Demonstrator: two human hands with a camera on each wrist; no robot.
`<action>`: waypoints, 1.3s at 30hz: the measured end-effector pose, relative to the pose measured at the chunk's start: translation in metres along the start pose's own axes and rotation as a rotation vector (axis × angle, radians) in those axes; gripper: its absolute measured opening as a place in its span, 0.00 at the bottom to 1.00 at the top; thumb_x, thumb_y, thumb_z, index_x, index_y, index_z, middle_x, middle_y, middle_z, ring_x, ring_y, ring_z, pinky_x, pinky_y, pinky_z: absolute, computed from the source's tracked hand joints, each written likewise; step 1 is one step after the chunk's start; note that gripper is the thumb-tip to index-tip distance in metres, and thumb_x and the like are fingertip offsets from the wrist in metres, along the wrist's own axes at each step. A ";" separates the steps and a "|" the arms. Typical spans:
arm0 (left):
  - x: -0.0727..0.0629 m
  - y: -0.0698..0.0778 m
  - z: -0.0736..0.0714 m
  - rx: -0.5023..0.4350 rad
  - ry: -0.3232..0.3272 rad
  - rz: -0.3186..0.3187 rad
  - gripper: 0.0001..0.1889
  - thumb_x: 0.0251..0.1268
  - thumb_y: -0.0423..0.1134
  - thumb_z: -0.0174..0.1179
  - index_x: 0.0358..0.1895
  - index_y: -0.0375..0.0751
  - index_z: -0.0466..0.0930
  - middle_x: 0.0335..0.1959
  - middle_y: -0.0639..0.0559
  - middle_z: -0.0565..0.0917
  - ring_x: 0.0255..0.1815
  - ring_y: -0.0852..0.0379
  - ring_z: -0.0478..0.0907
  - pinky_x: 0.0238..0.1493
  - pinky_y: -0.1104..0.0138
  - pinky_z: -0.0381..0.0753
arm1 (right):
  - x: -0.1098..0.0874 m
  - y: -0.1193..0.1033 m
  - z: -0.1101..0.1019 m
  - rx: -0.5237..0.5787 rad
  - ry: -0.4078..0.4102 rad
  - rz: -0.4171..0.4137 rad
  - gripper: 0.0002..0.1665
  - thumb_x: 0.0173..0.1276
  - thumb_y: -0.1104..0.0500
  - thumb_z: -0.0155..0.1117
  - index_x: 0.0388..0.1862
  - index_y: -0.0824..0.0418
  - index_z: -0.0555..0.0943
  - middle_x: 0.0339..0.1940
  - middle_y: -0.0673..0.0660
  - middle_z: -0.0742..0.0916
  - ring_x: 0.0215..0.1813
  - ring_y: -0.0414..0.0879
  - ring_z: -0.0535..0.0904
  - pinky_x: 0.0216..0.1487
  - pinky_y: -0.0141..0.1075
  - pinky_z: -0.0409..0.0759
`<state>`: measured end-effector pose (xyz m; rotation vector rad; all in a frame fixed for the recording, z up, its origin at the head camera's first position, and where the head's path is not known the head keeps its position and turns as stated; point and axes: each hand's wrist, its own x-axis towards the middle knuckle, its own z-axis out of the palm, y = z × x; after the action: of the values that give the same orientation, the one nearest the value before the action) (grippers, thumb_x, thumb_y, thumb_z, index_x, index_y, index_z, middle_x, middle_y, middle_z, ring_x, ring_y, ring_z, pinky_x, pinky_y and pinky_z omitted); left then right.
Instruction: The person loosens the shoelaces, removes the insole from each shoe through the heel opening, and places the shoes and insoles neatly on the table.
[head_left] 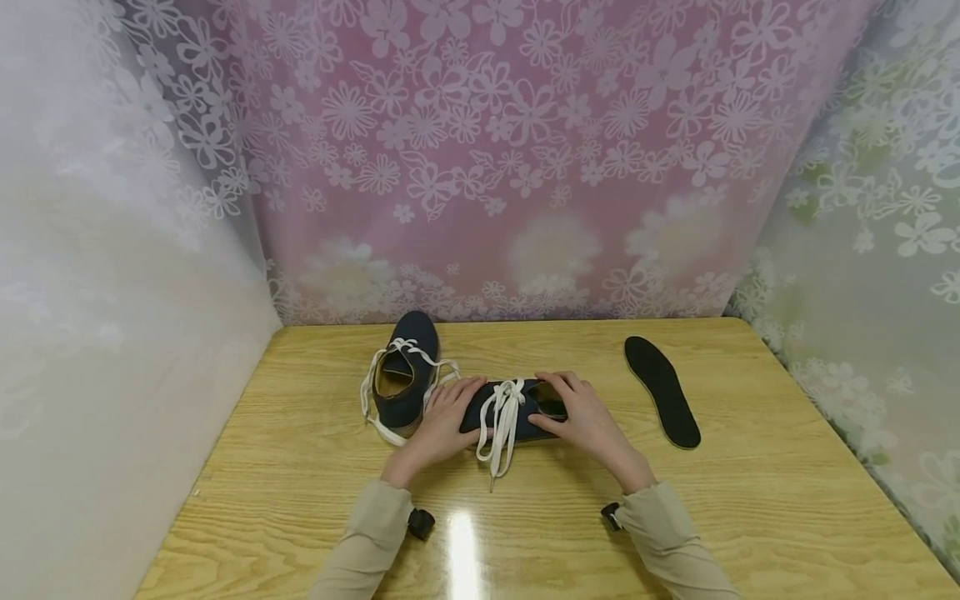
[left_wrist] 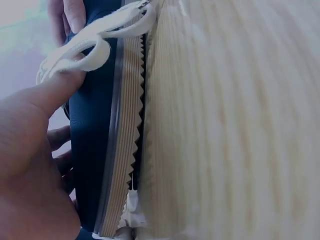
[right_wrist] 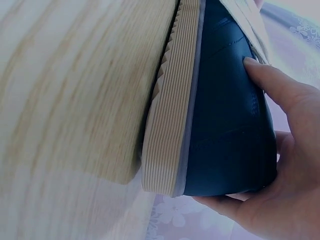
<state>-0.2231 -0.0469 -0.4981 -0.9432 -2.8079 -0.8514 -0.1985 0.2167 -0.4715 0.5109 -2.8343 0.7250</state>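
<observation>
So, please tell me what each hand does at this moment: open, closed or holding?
Left hand: holding the toe end of the crosswise dark-blue shoe with white laces.
Right hand: holding the same shoe's heel end.

From here, shoe (head_left: 417,332) plus second shoe (right_wrist: 225,120): I count two. Laces (head_left: 507,408): two, one per shoe. Loose insole (head_left: 663,392): just one in sight. Left hand (head_left: 442,421), right hand (head_left: 588,419): two hands. Sleeves (head_left: 362,542): two. Wrist cameras (head_left: 422,524): two. Table (head_left: 757,500): one. Pink backdrop (head_left: 487,192): one.
</observation>
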 end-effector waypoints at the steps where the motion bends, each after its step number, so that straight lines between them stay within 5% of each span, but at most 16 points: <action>1: 0.000 0.000 0.001 0.003 0.000 -0.006 0.42 0.67 0.50 0.69 0.79 0.41 0.59 0.75 0.41 0.64 0.76 0.36 0.60 0.76 0.37 0.50 | 0.000 0.000 0.000 0.000 -0.001 -0.001 0.42 0.65 0.46 0.74 0.74 0.59 0.71 0.63 0.65 0.78 0.59 0.65 0.76 0.57 0.59 0.77; 5: 0.001 -0.001 0.002 0.002 0.006 -0.012 0.42 0.67 0.49 0.69 0.79 0.42 0.60 0.75 0.42 0.64 0.76 0.37 0.59 0.76 0.36 0.49 | 0.000 -0.002 -0.001 -0.015 0.025 -0.047 0.43 0.64 0.48 0.76 0.74 0.58 0.71 0.66 0.66 0.76 0.64 0.67 0.72 0.60 0.62 0.76; 8: 0.001 -0.001 0.002 0.002 -0.002 -0.018 0.42 0.67 0.50 0.69 0.79 0.43 0.60 0.76 0.42 0.64 0.76 0.38 0.59 0.76 0.36 0.48 | 0.002 -0.007 -0.005 -0.019 0.091 -0.162 0.39 0.62 0.51 0.78 0.70 0.55 0.75 0.68 0.66 0.75 0.67 0.67 0.70 0.62 0.63 0.74; 12: 0.001 0.000 0.001 -0.013 -0.010 -0.028 0.42 0.66 0.50 0.69 0.78 0.43 0.60 0.76 0.42 0.64 0.77 0.37 0.59 0.77 0.36 0.48 | 0.005 -0.019 -0.008 -0.020 0.190 -0.374 0.23 0.62 0.56 0.77 0.57 0.53 0.84 0.65 0.64 0.78 0.67 0.64 0.72 0.64 0.61 0.73; 15: 0.002 0.001 -0.001 -0.022 -0.013 -0.037 0.41 0.66 0.49 0.69 0.78 0.44 0.60 0.76 0.43 0.64 0.77 0.38 0.59 0.77 0.37 0.48 | 0.007 -0.028 -0.005 -0.083 0.221 -0.460 0.13 0.65 0.56 0.74 0.49 0.52 0.87 0.62 0.62 0.81 0.67 0.64 0.72 0.66 0.61 0.73; 23: 0.001 0.000 0.000 -0.027 -0.011 -0.034 0.41 0.67 0.49 0.69 0.78 0.42 0.61 0.75 0.42 0.65 0.77 0.37 0.59 0.76 0.36 0.48 | 0.011 -0.042 0.004 -0.295 0.198 -0.419 0.12 0.63 0.52 0.77 0.45 0.49 0.90 0.64 0.60 0.81 0.70 0.63 0.72 0.69 0.61 0.70; 39: 0.000 0.001 0.001 -0.016 -0.011 -0.038 0.40 0.68 0.49 0.68 0.78 0.42 0.60 0.76 0.42 0.64 0.77 0.38 0.58 0.77 0.37 0.48 | 0.014 -0.044 0.015 -0.371 0.290 -0.383 0.07 0.61 0.56 0.79 0.34 0.50 0.87 0.55 0.56 0.85 0.64 0.58 0.77 0.68 0.59 0.72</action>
<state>-0.2225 -0.0452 -0.4986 -0.9015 -2.8410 -0.8775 -0.1964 0.1693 -0.4620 0.7780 -2.4147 0.1777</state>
